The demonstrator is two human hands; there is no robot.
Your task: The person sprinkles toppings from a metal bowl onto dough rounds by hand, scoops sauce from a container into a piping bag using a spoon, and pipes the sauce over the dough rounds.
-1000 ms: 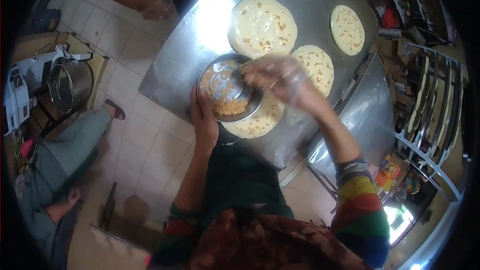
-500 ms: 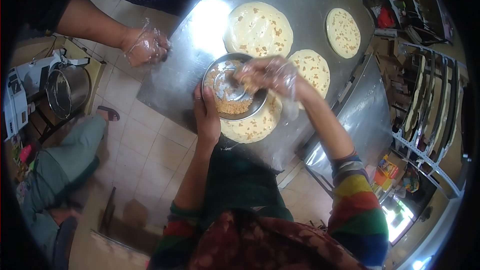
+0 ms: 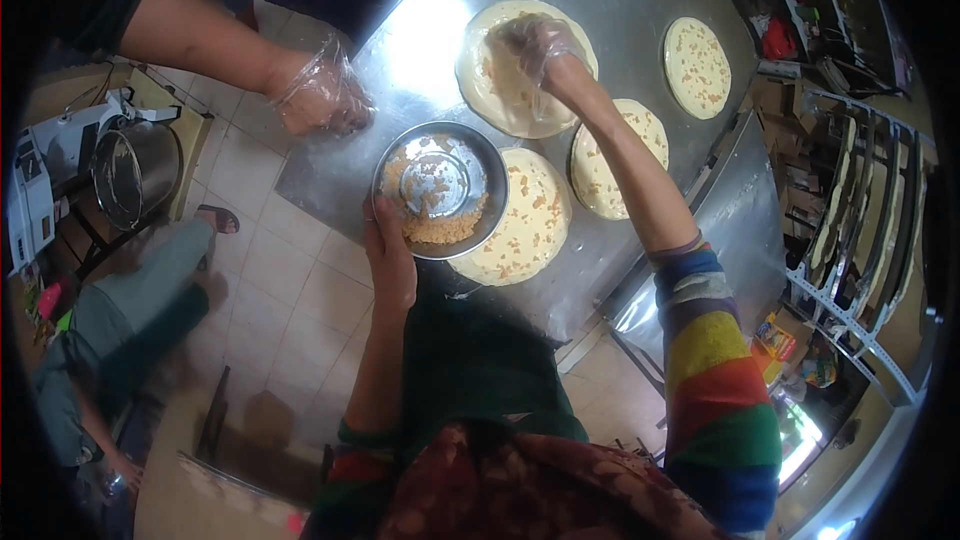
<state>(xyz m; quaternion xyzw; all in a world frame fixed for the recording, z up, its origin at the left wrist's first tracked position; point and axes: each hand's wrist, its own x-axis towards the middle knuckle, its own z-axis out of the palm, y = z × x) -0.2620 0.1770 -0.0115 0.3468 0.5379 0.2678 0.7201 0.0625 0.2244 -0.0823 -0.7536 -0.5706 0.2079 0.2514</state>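
Observation:
My left hand (image 3: 391,265) grips the near left rim of a round metal bowl (image 3: 497,190), tilted above the table. Loose orange-brown crumbs (image 3: 447,228) lie along its lower side, with bare metal in its middle. In a clear plastic glove, my right hand (image 3: 540,45) is over the far pale dough round (image 3: 482,105), its fingers curled around crumbs, partly blurred. Crumbs show on the dough below the fingers. The bowl partly covers a crumb-topped dough round (image 3: 530,225). Another dough round (image 3: 605,175) sits under my right forearm.
At the right of the metal table (image 3: 620,0) lies another topped dough round (image 3: 697,68). A co-worker's gloved hand (image 3: 325,95) hovers at the table's left edge. A mixer bowl (image 3: 140,175) stands at left. A tray rack (image 3: 860,210) is at right.
My right hand has left the bowl with crumbs and moved up over the far dough round. My left hand has shifted the bowl left and nearer. The co-worker's hand moved slightly right.

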